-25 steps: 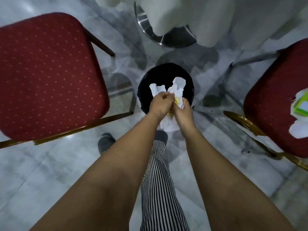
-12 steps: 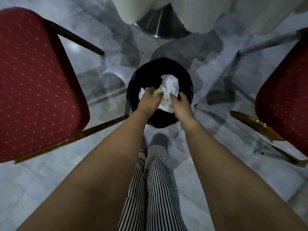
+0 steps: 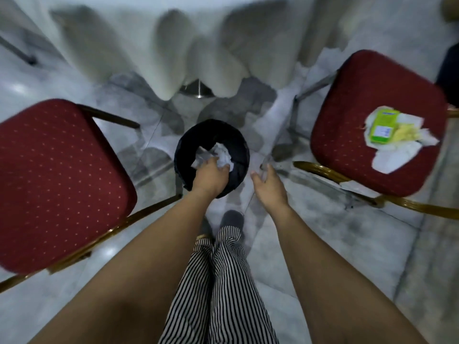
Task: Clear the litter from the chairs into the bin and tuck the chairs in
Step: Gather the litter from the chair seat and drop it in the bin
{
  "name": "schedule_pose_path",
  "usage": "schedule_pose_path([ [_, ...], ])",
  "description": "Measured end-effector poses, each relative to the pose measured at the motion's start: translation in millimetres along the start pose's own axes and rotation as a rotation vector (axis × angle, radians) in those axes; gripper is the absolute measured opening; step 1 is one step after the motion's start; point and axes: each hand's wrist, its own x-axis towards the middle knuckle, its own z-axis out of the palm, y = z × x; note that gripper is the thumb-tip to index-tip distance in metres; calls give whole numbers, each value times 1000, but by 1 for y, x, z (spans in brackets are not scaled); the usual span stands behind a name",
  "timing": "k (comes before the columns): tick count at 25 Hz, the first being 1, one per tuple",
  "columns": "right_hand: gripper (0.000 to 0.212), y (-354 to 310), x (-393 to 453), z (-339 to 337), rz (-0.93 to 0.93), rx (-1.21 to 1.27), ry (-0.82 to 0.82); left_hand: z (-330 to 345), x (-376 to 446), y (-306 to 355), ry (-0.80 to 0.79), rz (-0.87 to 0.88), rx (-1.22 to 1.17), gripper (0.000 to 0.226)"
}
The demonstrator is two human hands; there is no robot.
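A small black bin (image 3: pixel 191 137) stands on the floor between two red padded chairs. Crumpled white paper (image 3: pixel 223 152) lies inside it. My left hand (image 3: pixel 211 176) reaches into the bin mouth, its fingers curled down onto the paper. Just right of the bin, my right hand (image 3: pixel 269 187) hovers above the floor, fingers relaxed and holding nothing. The left chair (image 3: pixel 57 175) has a bare seat. On the right chair (image 3: pixel 367 95) lie a green carton (image 3: pixel 382 125), yellow scraps (image 3: pixel 404 132) and torn white tissue (image 3: pixel 397 157).
A white tablecloth (image 3: pixel 198 45) hangs down behind the bin, with a metal table base (image 3: pixel 198 89) under it. The floor is pale marble tile. My striped trouser leg (image 3: pixel 223 281) and a grey shoe (image 3: pixel 232 218) are below the bin.
My right hand has let go of the paper and moved right, out of the bin. The left hand stays on the paper, which sits lower in the bin. The view rose, showing the right chair's litter.
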Motion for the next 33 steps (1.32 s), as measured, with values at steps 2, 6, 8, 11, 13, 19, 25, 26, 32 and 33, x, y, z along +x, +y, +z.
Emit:
schedule_pose_path([
  [2, 70, 1, -11, -29, 28, 3, 67, -2, -11, 27, -9, 43, 2, 55],
  [6, 73, 9, -19, -87, 55, -1, 180, 13, -21, 77, -4, 101, 45, 55],
  [8, 74, 19, -16, -118, 68, 10, 264, 32, -22, 104, -30, 127, 73, 55],
  [11, 76, 40, -5, -158, 106, 21, 371, 65, -17, 141, -69, 141, 83, 58],
  [13, 79, 58, 8, -185, 146, 39, 417, 91, -8, 167, -94, 132, 82, 60],
  [19, 92, 128, 69, -264, 234, 155, 496, 189, 23, 257, -117, 85, -56, 66],
  [25, 106, 168, 144, -323, 284, 232, 531, 255, 65, 334, 41, 87, 29, 82],
  [26, 108, 172, 156, -330, 303, 258, 526, 259, 73, 341, 77, 80, 58, 85],
  [32, 110, 179, 213, -351, 363, 263, 451, 275, 108, 367, 160, 12, 141, 83],
  [33, 108, 178, 219, -351, 383, 275, 424, 279, 111, 370, 157, 5, 107, 83],
])
